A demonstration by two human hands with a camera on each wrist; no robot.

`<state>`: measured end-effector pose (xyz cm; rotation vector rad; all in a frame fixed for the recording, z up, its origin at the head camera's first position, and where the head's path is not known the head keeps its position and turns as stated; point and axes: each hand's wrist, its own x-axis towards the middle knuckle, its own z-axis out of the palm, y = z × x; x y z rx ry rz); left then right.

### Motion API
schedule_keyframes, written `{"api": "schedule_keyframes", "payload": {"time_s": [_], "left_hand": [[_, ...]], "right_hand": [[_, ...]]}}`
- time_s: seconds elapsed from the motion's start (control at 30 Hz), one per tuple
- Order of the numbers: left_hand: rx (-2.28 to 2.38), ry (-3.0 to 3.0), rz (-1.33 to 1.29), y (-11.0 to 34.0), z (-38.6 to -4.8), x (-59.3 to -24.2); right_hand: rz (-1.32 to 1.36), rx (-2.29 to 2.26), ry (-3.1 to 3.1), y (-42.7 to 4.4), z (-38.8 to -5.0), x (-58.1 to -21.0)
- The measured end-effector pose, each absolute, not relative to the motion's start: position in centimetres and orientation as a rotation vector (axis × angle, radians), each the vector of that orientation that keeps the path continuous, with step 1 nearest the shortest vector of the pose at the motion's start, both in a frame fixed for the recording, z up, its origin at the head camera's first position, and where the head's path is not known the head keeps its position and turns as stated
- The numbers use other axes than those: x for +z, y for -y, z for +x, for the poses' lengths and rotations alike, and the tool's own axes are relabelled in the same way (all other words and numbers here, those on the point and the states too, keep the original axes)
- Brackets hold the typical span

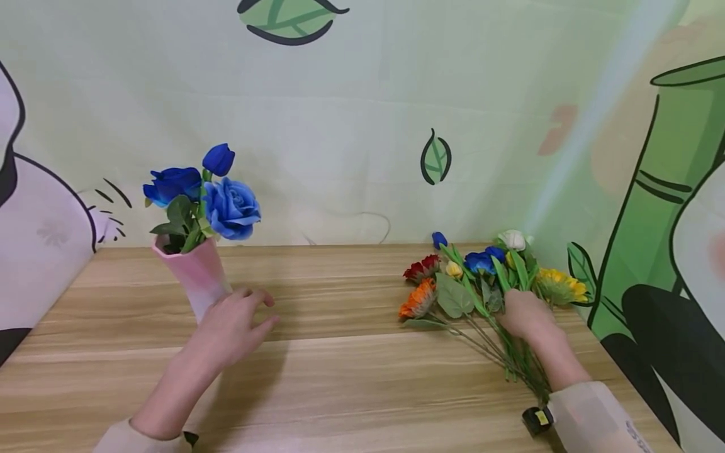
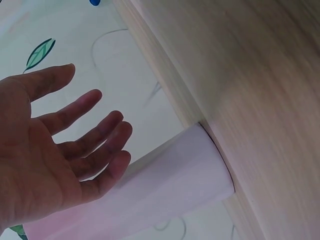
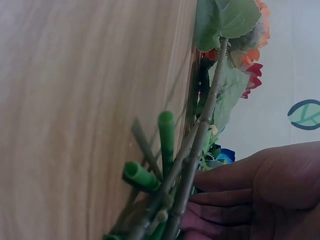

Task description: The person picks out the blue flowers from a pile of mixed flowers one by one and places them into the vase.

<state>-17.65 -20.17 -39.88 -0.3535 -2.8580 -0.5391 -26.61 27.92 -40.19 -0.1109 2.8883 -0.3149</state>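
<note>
A pink vase (image 1: 195,274) that fades to white holds several blue flowers (image 1: 232,207) with green leaves. Beside its lower part is my left hand (image 1: 235,324), fingers spread and loosely bent, nothing in the palm. The left wrist view shows the vase's pale lower wall (image 2: 185,175) just behind those fingers. On the right lies a bunch of artificial flowers; my right hand (image 1: 527,313) is in among its leaves and stems (image 1: 498,349). In the right wrist view, the right fingers (image 3: 225,197) extend behind stems, and their tips are hidden, so any grip is unclear.
Orange (image 1: 418,299), dark red, blue, white and yellow flower heads (image 1: 561,286) fan out towards the back of the wooden table (image 1: 340,390). A small black object (image 1: 537,420) is by the right cuff. Behind the table hangs a printed cloth (image 1: 340,126).
</note>
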Motion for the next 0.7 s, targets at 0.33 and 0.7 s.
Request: {"api": "schedule_keyframes", "payload": {"time_s": [0.33, 0.7], "left_hand": [[-0.538, 2.868, -0.35, 20.2, -17.6, -39.8], [-0.546, 2.877, -0.349, 20.2, -17.6, -39.9]], "right_hand": [[-0.038, -0.246, -2.889, -28.5, -27.0, -39.7], [-0.016, -0.276, -2.913, -29.2, -27.3, -39.9]]}}
